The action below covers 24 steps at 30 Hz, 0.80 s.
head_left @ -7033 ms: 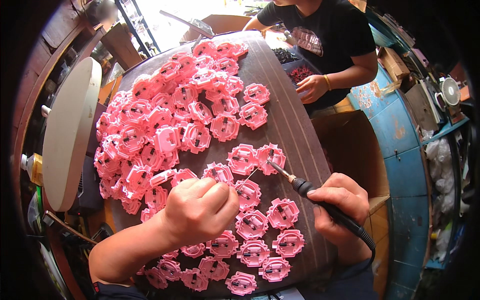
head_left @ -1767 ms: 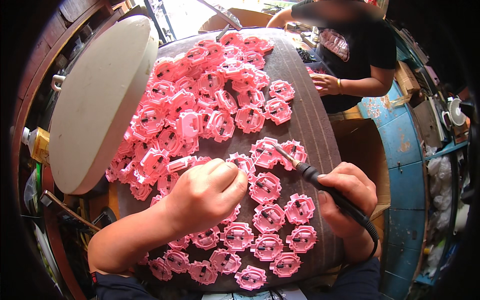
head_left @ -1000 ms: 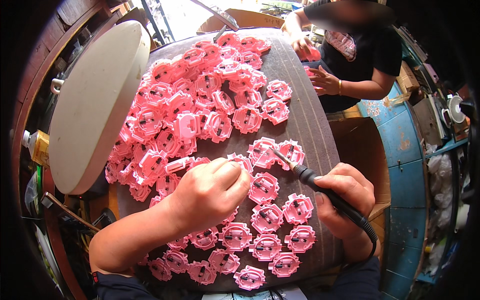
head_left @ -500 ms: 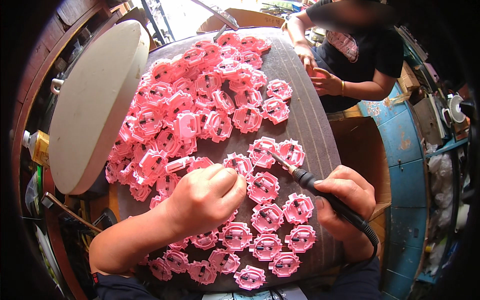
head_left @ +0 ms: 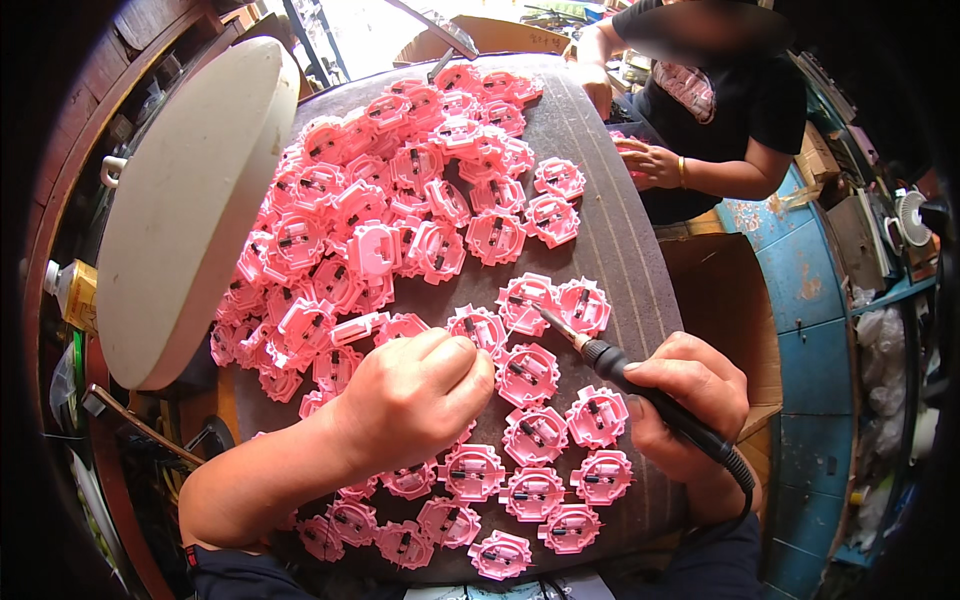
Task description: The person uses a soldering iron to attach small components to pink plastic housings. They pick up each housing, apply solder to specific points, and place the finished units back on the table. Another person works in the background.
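Tilting at far left, a pale oval panel (head_left: 200, 215) borders the heaped pink housings (head_left: 375, 250) on a dark table (head_left: 625, 245). The left hand (head_left: 418, 388), curled closed, masks nearer ones; its contents cannot be told. One pink housing (head_left: 522, 298) lies at the tip of a soldering iron (head_left: 608, 361), contact unclear; the right hand (head_left: 700, 383) grips the handle. A co-worker's (head_left: 745, 110) blurred head is cut off above.

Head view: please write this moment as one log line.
left hand: closed, contents hidden; right hand: holding soldering iron; tip: at pink housing, contact unclear; more housings: heaped on table
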Available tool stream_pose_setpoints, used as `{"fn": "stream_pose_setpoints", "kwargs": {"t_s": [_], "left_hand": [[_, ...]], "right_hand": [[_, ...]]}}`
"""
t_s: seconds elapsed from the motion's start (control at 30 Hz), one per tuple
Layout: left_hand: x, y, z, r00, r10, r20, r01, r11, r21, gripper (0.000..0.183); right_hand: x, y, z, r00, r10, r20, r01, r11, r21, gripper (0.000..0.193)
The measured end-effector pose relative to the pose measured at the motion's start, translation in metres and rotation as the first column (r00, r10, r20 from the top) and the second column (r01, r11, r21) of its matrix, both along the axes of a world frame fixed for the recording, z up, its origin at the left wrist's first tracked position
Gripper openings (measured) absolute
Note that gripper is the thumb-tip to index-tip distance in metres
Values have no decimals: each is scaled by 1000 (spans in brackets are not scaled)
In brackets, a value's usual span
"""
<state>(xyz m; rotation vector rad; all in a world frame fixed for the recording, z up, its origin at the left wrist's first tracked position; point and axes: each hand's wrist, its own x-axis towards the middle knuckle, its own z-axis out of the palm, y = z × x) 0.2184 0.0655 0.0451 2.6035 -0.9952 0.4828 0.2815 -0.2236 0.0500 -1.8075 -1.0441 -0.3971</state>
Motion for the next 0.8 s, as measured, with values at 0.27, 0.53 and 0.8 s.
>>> {"fn": "stream_pose_setpoints", "kwargs": {"t_s": [0.27,0.53,0.8], "left_hand": [[2,0,-1,1000,4,-1,-4,1000,1,30],[5,-2,4,1000,14,27,-13,1000,-24,28],[14,-10,0,995,27,91,-25,1000,-19,22]], "right_hand": [[0,-1,1,1000,7,-10,-7,1000,-10,36],[1,-3,2,1000,-28,2,28,1000,13,37],[1,-3,1,999,-33,6,33,999,-2,38]]}}
